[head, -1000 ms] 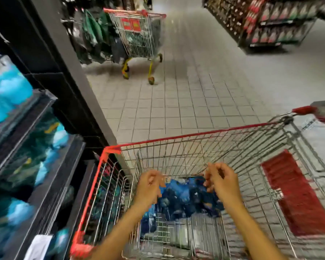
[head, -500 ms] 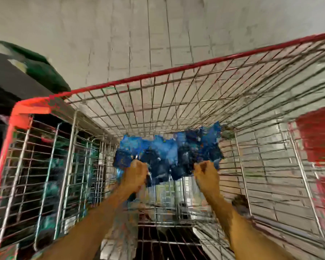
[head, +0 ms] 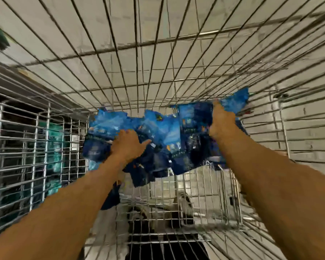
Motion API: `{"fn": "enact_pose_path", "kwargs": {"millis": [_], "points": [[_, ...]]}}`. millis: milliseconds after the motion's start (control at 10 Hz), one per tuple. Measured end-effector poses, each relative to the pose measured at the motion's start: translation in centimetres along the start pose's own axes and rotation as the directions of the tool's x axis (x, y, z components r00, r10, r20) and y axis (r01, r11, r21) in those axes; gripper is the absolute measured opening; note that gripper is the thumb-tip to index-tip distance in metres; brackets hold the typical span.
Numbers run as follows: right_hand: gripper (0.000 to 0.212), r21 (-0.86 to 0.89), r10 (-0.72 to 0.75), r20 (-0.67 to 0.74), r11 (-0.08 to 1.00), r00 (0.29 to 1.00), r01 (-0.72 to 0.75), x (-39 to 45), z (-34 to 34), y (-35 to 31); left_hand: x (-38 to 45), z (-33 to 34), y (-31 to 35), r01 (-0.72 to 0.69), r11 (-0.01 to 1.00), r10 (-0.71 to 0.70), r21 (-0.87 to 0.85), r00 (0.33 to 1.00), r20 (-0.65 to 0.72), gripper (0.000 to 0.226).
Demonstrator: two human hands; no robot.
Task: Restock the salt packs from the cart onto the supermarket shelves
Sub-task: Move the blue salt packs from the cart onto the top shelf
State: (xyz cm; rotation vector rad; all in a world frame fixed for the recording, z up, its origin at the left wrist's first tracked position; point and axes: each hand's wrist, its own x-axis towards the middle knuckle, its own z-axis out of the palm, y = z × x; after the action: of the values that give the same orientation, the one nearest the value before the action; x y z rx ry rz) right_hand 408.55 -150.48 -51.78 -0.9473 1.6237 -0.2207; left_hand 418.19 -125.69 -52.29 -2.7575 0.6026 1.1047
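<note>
Item: heap of blue printed plastic salt packs [head: 163, 139], glossy and crumpled, print too blurred to read. Location: inside the silver wire-mesh shopping cart [head: 139, 76], piled at the far end of the basket against its front wire wall, resting on the wire floor. The heap spans most of the basket's width; one pack corner at the heap's right end stands up against the wire.

Left hand [head: 129, 145]: laid on the left part of the heap, palm down, thumb spread out toward the middle of the heap; fingers seem to curl into the packs, though blur hides the exact grip. Bare forearm runs back from the heap to the lower left.

Right hand [head: 220, 122]: clenched round the upper right part of the heap, fingers closed on the plastic, knuckles toward the camera. Bare forearm runs back from the heap to the lower right.

Surroundings: pale tiled floor [head: 120, 34] visible through the wire beyond and under the heap. Left of the heap, through the cart's side wall, dark shelving with teal and green packaged goods [head: 53, 139], blurred.
</note>
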Motion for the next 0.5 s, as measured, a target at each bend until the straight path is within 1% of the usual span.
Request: {"fn": "enact_pose_path", "kwargs": {"millis": [100, 200, 300, 400, 500], "points": [[0.055, -0.105, 0.011, -0.031, 0.994, 0.999, -0.014, 1.1, 1.2, -0.3, 2.1, 0.4, -0.1, 0.082, 0.988, -0.072, -0.131, 0.994, 0.08, 0.097], [0.052, 0.148, 0.041, -0.07, 0.989, 0.997, -0.03, 0.3, 1.7, -0.5, 3.1, 0.4, -0.2, 0.173, 0.954, -0.134, -0.246, 0.977, 0.168, 0.103], [0.065, 0.183, 0.088, -0.005, 0.979, 0.996, -0.086, -0.7, 1.7, 0.2, 2.8, 0.1, 0.1, 0.194, 0.933, -0.145, -0.303, 0.974, 0.176, 0.091], [0.082, 0.28, 0.183, -0.036, 0.946, 0.982, -0.166, -4.0, 1.1, 0.0, 1.3, -0.3, 0.2, 0.166, 0.861, -0.089, -0.481, 0.98, 0.179, 0.045], [0.048, 0.305, 0.191, 0.137, 0.925, 0.972, -0.225, -7.3, -1.3, 0.7, -1.4, -1.4, -0.1, 0.19, 0.684, -0.017, -0.704, 0.97, 0.244, 0.033]]}}
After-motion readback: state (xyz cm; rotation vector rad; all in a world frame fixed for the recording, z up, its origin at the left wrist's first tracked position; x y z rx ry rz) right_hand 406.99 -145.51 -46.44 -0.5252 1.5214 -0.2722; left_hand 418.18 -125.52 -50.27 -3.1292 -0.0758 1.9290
